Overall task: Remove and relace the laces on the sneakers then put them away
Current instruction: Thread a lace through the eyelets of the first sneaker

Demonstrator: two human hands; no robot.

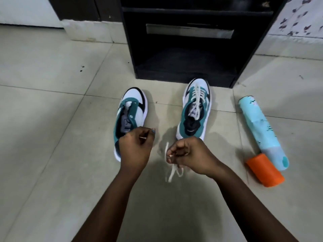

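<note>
Tiled floor [52,70]; left hand [135,149], right hand [188,152] pinch loose lace [172,172].

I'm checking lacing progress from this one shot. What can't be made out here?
- Head view: the loose lace is motion-blurred, and the hands, left and right, cover its ends.
- Left sneaker: the left hand covers the heel.
- Black cabinet: top cut off by the frame.

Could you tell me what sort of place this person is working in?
Probably a room at home: the sneakers sit on a tiled floor before a low black cabinet, with floral fabric, perhaps bedding, at the right.
</note>
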